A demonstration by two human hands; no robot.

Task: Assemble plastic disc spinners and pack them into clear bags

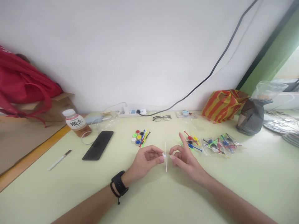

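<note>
Pinching a thin white plastic stick [165,165] at its middle, the left hand [146,160] has its grip clamped, thumb and forefinger, on a small white knob partway along the stick (the knob is too small to make out). The stick stands roughly upright in the head view, with its long axis running away from the person, one end towards the wall and the other towards the body, just above the pale green desk [257,180]. The right hand [184,158] lies just beside the stick on its right, slightly farther off than the left. Its forefinger is raised and its thumb and other fingers are curled close, but I cannot tell whether that grip is closed on anything. Beyond the hands lie a heap of coloured plastic discs and sticks [140,137] and a clear bag of coloured sticks [219,144].
</note>
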